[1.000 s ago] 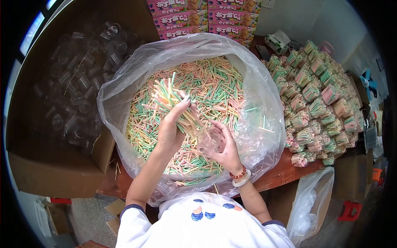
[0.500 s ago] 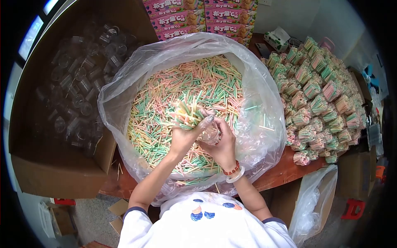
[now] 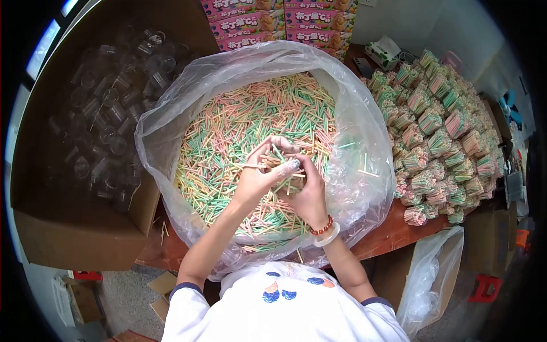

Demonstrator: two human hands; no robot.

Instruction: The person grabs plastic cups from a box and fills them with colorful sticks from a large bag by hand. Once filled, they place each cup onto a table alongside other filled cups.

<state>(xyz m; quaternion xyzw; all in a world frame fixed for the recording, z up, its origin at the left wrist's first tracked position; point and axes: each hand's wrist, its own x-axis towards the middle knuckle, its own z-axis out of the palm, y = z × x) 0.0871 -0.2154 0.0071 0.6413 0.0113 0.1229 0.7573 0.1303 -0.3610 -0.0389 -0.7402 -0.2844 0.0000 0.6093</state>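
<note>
Over the middle of a large clear plastic bag full of pastel sticks, my two hands are close together. My left hand curls round several pink, green and yellow sticks, some poking out at odd angles. Against them from the right is my right hand, its fingers bent round the lower side of the same sticks. A clear cup between the hands is mostly hidden, and its outline is hard to make out. A red bead bracelet and a pale bangle circle my right wrist.
At the left, a cardboard box holds many clear cups. Bundled sticks are piled at the right on the red-brown table. Pink printed boxes stand behind the bag. An open carton with plastic sits below right.
The upright bunch of sticks above my left hand has dropped lower between my hands and looks looser. My left fingers now show curled over the top.
</note>
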